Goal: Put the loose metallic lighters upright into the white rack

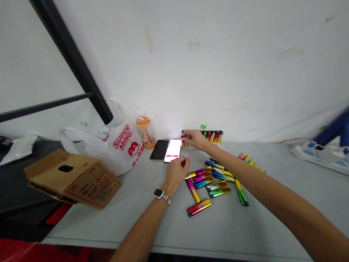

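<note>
Our right hand (194,139) pinches at a tray (220,146) seemingly keeping lighters (212,137) upright by the tabletop's (122,218) far edge, and our left hand (178,170) curls near loose lighters (199,207) within reach, though we cannot tell if either grips anything.

The right hand (195,139) extends beyond the curled left hand (176,169).
</note>
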A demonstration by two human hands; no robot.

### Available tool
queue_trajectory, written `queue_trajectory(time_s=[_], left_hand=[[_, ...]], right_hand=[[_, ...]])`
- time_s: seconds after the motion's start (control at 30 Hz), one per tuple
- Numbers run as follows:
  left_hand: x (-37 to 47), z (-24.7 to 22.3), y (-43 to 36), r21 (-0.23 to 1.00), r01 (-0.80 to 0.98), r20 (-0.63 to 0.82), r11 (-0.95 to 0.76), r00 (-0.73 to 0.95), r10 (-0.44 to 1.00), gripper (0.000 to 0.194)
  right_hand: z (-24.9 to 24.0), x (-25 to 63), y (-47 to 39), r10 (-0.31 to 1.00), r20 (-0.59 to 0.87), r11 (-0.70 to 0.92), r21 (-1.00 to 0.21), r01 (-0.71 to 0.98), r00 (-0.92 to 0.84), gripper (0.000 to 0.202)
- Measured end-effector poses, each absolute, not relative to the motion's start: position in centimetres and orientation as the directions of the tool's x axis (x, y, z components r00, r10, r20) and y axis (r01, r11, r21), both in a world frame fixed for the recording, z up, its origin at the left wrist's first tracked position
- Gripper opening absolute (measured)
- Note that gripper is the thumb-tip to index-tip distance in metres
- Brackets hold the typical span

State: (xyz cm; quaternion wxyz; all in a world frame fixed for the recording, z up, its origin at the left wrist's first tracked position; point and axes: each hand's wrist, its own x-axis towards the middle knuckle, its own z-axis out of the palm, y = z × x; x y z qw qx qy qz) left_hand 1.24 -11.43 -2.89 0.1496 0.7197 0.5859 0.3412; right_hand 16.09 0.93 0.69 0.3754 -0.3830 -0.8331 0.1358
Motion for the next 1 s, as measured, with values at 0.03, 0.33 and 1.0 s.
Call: queue_trajectory(time_s=[0.03, 0.33, 1.0], left_hand=[[1.3, -2.9, -11.4, 0.621, 0.736, 0.316, -0.269, 0.079, 0.946, 0.047], [1.4, -3.2, -11.4, 0.641, 0.716, 0.323, -0.277, 0.076, 0.943, 0.048], [1.6, -3.4, -11.5, 0.621, 0.726, 0.323, -0.295, 0.105, 0.941, 0.047]], right_hand=[[0.7, 16.1, 1.1, 0.732, 0.526, 0.678, -0.501, 0.538, -0.433, 0.014], [0.6, 16.6, 1.7, 0.702, 0.546, 0.709, -0.478, 0.518, -0.457, 0.015], [0.2, 17.4, -1.6, 0.763, 0.419, 0.613, -0.226, 0.757, -0.492, 0.043]])
